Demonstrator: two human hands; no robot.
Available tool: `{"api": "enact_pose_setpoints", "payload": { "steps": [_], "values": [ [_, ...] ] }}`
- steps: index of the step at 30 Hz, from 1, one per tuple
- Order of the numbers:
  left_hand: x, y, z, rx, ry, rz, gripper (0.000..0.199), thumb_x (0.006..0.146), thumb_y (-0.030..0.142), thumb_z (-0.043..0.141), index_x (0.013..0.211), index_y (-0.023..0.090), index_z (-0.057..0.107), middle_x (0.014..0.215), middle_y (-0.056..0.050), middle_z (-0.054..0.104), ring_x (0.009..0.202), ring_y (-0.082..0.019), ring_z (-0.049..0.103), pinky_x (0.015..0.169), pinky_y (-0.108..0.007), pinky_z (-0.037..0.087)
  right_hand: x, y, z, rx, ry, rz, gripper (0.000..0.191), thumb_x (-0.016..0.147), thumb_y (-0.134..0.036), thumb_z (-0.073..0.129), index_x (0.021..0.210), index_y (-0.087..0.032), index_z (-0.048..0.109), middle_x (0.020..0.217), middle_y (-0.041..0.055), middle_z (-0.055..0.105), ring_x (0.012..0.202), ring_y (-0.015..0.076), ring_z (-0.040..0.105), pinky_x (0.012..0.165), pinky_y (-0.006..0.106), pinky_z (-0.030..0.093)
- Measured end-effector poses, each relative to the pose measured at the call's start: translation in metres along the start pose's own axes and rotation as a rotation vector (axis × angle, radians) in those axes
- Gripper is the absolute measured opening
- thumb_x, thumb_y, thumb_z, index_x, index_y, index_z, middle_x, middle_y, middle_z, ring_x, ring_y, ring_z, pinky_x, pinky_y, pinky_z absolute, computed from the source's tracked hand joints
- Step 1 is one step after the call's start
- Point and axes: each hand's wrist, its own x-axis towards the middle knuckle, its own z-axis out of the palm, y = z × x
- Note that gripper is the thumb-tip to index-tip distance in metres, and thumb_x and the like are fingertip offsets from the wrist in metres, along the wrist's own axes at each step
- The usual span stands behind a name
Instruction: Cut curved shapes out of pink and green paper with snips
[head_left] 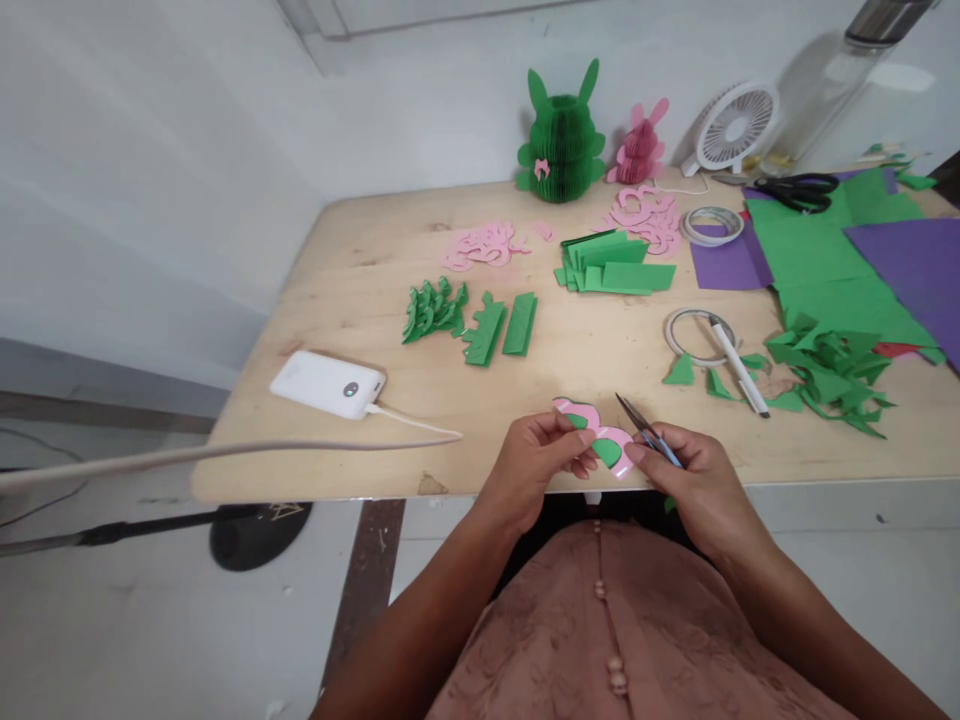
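Note:
Over the table's front edge, my left hand (541, 455) pinches a curvy pink paper cutout (615, 438) with green paper showing through its gaps. My right hand (691, 475) is closed around small scissors (651, 432) with blue handles, their blades pointing up and left. The thumb of that hand is at the right end of the cutout. Beyond the hands lie folded green strips (519, 325), a notched green piece (486, 332) and a crumpled-looking cluster of green cutouts (433, 310).
A white power bank (328, 384) with a cable sits left on the table (255, 440). Farther back are pink cutouts (484, 246), stacked green strips (615, 265), a green paper rabbit (562, 150) and a fan (736, 125). Tape (712, 226), a pen (740, 368) and green scraps (832, 370) lie right.

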Motion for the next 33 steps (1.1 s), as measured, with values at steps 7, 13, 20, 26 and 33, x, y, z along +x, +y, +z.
{"api": "enact_pose_setpoints", "payload": {
  "steps": [7,13,20,26,33],
  "values": [
    [0.001,0.000,0.000,0.000,0.001,0.011,0.020,0.064,0.031,0.075,0.065,0.013,0.067,0.057,-0.004,0.065,0.051,-0.012,0.057,0.054,-0.025,0.045,-0.001,0.001,0.001,-0.005,0.025,0.001,0.020,0.073,-0.034,0.067,0.062,-0.018,0.064,0.055,-0.0032,0.051,0.050,0.0104,0.038,0.048,0.024,0.028],
    [0.002,-0.001,0.000,-0.007,0.006,0.010,0.020,0.064,0.029,0.075,0.065,0.012,0.066,0.057,-0.003,0.065,0.051,-0.011,0.057,0.053,-0.023,0.044,0.000,0.001,0.000,-0.017,0.035,0.024,0.020,0.069,-0.034,0.071,0.062,-0.017,0.065,0.057,-0.0019,0.054,0.052,0.0107,0.041,0.050,0.023,0.033],
    [0.001,0.000,0.001,-0.008,0.020,0.021,0.020,0.064,0.029,0.075,0.062,0.012,0.065,0.056,-0.004,0.064,0.050,-0.011,0.056,0.054,-0.024,0.044,0.000,-0.001,0.001,-0.030,0.043,0.019,0.019,0.069,-0.034,0.070,0.062,-0.017,0.066,0.057,-0.0011,0.057,0.051,0.0109,0.042,0.049,0.023,0.033],
    [0.001,0.000,0.001,-0.015,0.026,0.047,0.019,0.065,0.029,0.074,0.062,0.012,0.065,0.056,-0.004,0.065,0.050,-0.011,0.056,0.054,-0.024,0.044,0.002,0.003,0.002,0.031,0.065,0.024,0.020,0.068,-0.035,0.073,0.063,-0.017,0.067,0.060,-0.0007,0.057,0.053,0.0109,0.041,0.050,0.024,0.032],
    [0.004,0.003,0.007,-0.133,0.194,0.135,0.019,0.066,0.027,0.073,0.059,0.012,0.062,0.054,-0.002,0.064,0.051,-0.010,0.057,0.055,-0.023,0.045,0.002,0.009,0.000,0.283,0.099,-0.003,0.032,0.079,-0.048,0.064,0.081,-0.016,0.068,0.050,-0.0068,0.030,0.047,0.0086,0.021,0.045,0.025,0.015]
  ]
}}
